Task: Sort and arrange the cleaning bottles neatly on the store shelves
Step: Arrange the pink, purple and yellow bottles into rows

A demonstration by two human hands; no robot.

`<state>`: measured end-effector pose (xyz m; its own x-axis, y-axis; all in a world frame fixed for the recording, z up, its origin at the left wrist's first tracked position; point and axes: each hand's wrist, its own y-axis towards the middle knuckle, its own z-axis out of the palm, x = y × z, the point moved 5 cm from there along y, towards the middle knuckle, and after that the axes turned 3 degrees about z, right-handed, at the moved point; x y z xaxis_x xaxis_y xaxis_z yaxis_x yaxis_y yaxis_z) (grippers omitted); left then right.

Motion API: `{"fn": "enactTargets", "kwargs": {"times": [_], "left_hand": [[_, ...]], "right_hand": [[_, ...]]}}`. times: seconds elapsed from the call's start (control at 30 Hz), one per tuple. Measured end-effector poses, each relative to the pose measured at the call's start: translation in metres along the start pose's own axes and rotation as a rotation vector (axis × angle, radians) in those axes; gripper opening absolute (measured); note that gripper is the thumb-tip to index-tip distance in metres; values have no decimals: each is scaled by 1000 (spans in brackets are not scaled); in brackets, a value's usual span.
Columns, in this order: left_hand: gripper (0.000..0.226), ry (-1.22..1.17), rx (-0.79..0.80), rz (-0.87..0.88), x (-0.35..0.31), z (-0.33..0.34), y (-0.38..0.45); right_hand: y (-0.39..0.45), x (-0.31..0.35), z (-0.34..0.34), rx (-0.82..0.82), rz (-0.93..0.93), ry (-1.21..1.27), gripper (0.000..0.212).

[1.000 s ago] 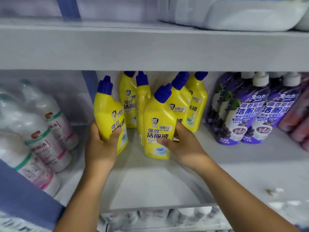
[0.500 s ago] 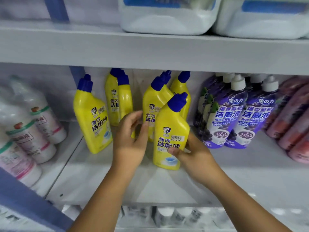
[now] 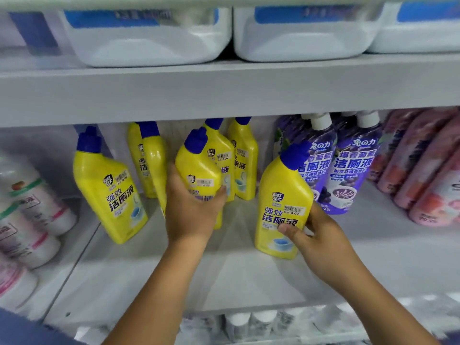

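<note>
Several yellow toilet-cleaner bottles with blue caps stand on the white middle shelf (image 3: 249, 277). My left hand (image 3: 191, 210) grips one yellow bottle (image 3: 196, 168) in the middle of the group, fingers wrapped round its body. My right hand (image 3: 316, 235) holds another yellow bottle (image 3: 281, 200) near the shelf's front, thumb on its label, right beside the purple bottles. A further yellow bottle (image 3: 107, 188) stands free at the left. Three more yellow bottles (image 3: 244, 158) stand at the back.
Purple bottles with white caps (image 3: 348, 165) stand right of the yellow ones, pink bottles (image 3: 428, 170) farther right. White bottles (image 3: 32, 210) fill the left section. Large white jugs (image 3: 149, 36) sit on the upper shelf. More bottles show below the shelf edge.
My left hand has closed round a middle yellow bottle. My right hand has carried its bottle rightward, next to the purple bottles. The view has shifted up.
</note>
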<state>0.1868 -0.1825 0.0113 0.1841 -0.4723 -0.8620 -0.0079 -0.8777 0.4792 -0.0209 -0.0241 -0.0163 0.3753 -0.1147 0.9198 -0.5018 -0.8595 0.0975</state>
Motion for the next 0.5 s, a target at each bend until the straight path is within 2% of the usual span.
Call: {"fn": "enactTargets", "kwargs": {"times": [0.3, 0.4, 0.43, 0.5], "left_hand": [[91, 156, -174, 30, 4, -104, -24], [108, 225, -209, 18, 2, -111, -26], [109, 296, -246, 60, -6, -109, -33], [84, 412, -307, 288, -37, -91, -57]], "right_hand": [[7, -2, -1, -23, -13, 23, 34], [11, -4, -5, -24, 9, 40, 36], [12, -5, -6, -24, 13, 35, 36], [14, -7, -10, -29, 18, 20, 34]]}}
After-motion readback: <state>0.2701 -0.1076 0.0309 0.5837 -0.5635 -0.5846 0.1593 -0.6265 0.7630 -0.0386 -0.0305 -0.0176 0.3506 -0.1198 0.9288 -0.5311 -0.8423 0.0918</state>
